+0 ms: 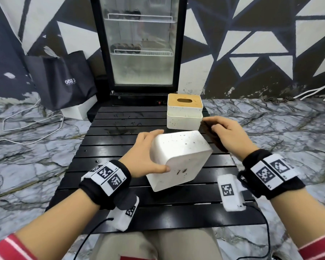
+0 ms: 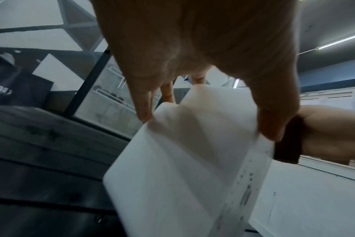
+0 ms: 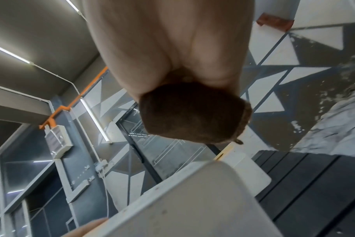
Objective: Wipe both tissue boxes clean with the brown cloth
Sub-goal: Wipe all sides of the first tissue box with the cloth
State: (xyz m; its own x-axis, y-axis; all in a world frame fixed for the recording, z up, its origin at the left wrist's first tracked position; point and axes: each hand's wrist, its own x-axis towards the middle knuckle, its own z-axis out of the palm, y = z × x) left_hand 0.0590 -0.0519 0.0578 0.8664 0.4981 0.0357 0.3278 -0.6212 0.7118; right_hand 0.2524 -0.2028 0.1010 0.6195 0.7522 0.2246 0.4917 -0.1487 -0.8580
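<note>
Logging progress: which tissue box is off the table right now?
The near box, tilted, speckled with dirt and gripped by the left hand. The far box, with the wooden lid, stands upright on the table, untouched.

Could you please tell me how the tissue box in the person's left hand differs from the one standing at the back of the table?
The held tissue box is tilted off the black table, gripped by the left hand; the back tissue box stands upright, untouched. The back box shows a wooden lid with an oval slot; the held box shows only plain white faces. Both are white with dark specks. The right hand holds the brown cloth.
</note>
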